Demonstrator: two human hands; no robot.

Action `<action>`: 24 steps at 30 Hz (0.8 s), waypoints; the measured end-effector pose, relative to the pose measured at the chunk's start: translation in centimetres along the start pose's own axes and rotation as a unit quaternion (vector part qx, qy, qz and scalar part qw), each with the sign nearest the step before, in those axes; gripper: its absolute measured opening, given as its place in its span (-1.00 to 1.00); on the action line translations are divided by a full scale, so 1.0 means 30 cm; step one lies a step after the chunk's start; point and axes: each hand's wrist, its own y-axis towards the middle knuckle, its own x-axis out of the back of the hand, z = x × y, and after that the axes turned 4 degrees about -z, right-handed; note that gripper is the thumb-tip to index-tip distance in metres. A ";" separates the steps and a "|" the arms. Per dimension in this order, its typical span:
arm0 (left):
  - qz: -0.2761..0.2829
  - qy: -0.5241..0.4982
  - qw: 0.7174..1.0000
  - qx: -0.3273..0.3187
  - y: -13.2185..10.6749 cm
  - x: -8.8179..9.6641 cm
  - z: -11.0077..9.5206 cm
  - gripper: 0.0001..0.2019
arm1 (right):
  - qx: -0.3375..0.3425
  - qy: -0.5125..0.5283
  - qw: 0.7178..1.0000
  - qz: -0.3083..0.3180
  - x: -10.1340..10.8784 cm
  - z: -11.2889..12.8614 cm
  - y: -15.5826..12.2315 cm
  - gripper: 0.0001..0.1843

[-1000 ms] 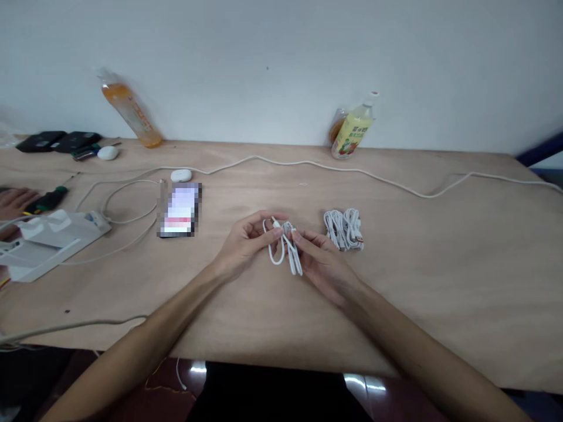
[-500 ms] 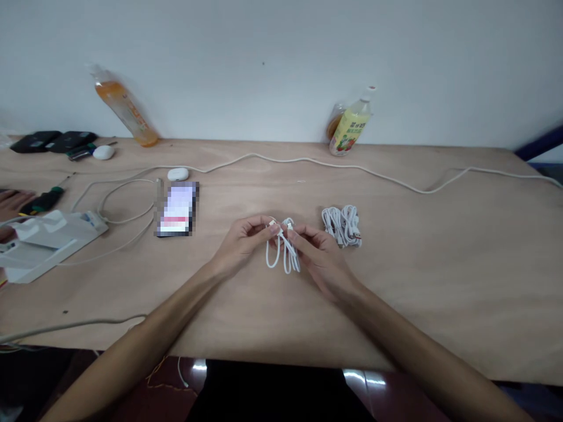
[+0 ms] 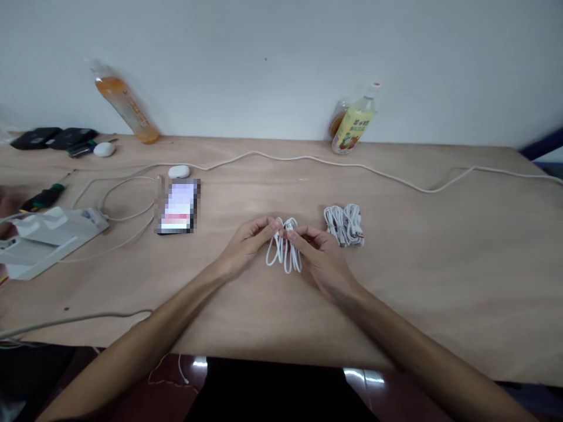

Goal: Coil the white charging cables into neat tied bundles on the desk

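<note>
A short white cable [image 3: 284, 253] hangs in loops between both my hands, just above the wooden table [image 3: 396, 281]. My left hand [image 3: 246, 243] pinches its upper end from the left. My right hand [image 3: 319, 255] pinches the same bundle from the right, fingertips meeting the left hand's at the top of the loops. A coiled bundle of white cables [image 3: 344, 224] lies on the table just right of my right hand, untouched.
A phone [image 3: 178, 206] lies left of my hands, with a white earbud case [image 3: 178, 171] behind it. A long white cord [image 3: 352, 169] crosses the table. Two drink bottles [image 3: 125, 105] [image 3: 354, 123] stand by the wall. Another person's hand [image 3: 9, 199], a screwdriver and white packaging sit far left.
The cable loops have been gathered closer together and hang more evenly. Both hands have drawn slightly nearer to each other at the top of the bundle.
</note>
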 end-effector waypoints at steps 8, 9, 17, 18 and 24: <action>0.016 0.031 0.999 -0.001 -0.009 -0.011 -0.016 -0.46 | 0.006 0.011 1.000 -0.018 -0.008 -0.002 -0.005 -0.62; 0.020 0.036 0.999 -0.004 -0.011 -0.012 -0.020 -0.47 | 0.001 0.019 1.000 -0.023 -0.008 -0.002 -0.006 -0.62; 0.059 0.036 0.997 -0.016 -0.020 -0.013 -0.026 -0.60 | -0.016 0.101 0.993 -0.065 -0.006 0.013 0.007 -0.65; 0.059 0.036 0.997 -0.015 -0.020 -0.012 -0.019 -0.61 | -0.013 0.099 0.993 -0.069 -0.006 0.014 0.009 -0.66; 0.002 0.043 0.999 -0.022 -0.018 -0.009 0.003 -0.66 | -0.002 0.066 0.995 -0.072 -0.011 0.018 0.002 -0.69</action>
